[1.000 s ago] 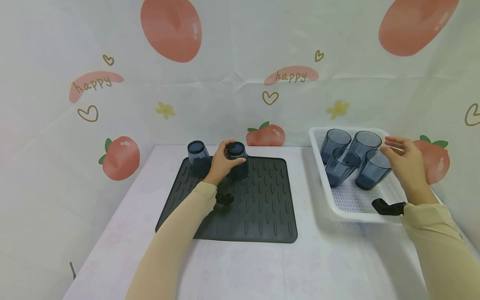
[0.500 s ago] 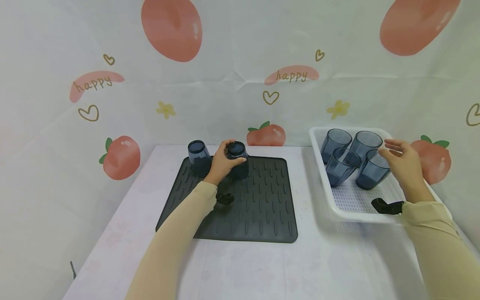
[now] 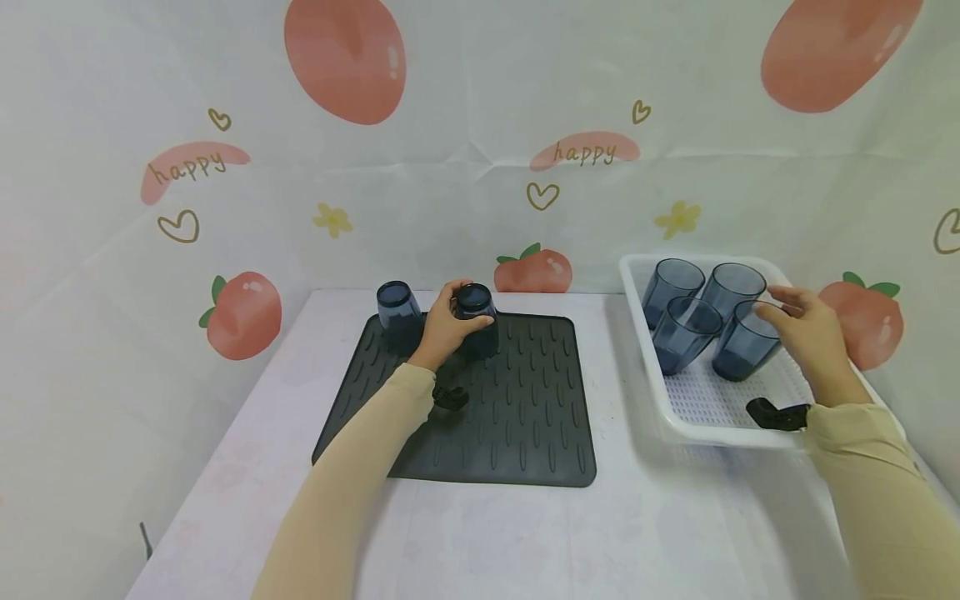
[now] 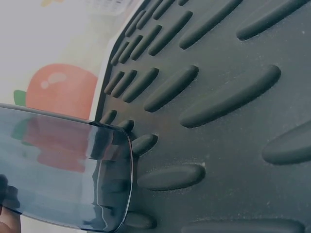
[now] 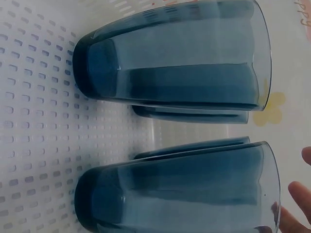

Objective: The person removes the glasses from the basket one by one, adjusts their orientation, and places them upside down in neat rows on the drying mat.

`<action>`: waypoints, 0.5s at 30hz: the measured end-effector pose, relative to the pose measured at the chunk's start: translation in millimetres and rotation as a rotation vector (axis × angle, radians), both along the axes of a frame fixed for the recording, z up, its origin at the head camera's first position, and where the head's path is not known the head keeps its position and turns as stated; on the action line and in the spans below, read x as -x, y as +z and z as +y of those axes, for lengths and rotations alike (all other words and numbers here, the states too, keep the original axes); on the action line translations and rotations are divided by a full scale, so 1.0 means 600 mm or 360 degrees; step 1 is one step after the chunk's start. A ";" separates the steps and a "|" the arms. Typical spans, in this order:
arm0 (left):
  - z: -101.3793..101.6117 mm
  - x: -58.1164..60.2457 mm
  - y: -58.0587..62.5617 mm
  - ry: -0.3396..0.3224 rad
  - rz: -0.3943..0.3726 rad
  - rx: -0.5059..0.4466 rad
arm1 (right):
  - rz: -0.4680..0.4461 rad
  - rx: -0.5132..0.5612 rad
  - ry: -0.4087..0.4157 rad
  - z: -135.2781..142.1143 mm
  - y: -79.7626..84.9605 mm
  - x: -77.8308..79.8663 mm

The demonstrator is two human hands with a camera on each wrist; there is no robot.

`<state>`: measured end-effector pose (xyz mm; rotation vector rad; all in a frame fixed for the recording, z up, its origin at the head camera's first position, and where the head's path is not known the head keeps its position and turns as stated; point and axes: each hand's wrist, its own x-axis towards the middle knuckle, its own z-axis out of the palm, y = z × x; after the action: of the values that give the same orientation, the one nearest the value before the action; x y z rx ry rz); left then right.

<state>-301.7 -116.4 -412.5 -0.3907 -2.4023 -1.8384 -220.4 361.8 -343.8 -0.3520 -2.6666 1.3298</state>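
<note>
In the head view my left hand [image 3: 441,333] grips a dark blue drinking glass [image 3: 483,340] that stands upside down on the black ridged mat [image 3: 517,408]. Its rim meets the mat in the left wrist view, where this glass [image 4: 53,170] shows at lower left. My right hand [image 3: 816,342] is at the rim of the front right glass [image 3: 744,343] in the white basket [image 3: 667,429]. Its fingers [image 5: 300,196] are spread around that rim in the right wrist view, not closed on it; contact is hard to tell.
Another upside-down glass [image 3: 397,312] stands left of my left hand on the mat. Beside the right-hand glass are the front left glass [image 3: 682,333] and two rear glasses [image 3: 667,287], all mouth up in the basket. A printed cloth wall [image 3: 465,200] rises behind the table.
My right hand has lowered slightly and shifted left, bringing its thumb and fingers closer to the front right glass's rim. The left hand has stayed on its glass.
</note>
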 end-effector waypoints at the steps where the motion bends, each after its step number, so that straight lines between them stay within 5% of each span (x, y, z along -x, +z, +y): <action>1: 0.000 0.000 0.000 -0.0005 -0.0001 -0.0007 | -0.0006 -0.0002 0.0011 0.001 -0.001 0.001; 15: 0.000 -0.001 -0.001 -0.0003 0.0017 -0.0029 | 0.0011 -0.0113 0.0083 0.009 -0.017 0.009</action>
<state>-301.0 -116.4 -413.2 -0.4006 -2.3774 -1.8525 -225.6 367.1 -353.7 -0.2708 -2.7272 1.2436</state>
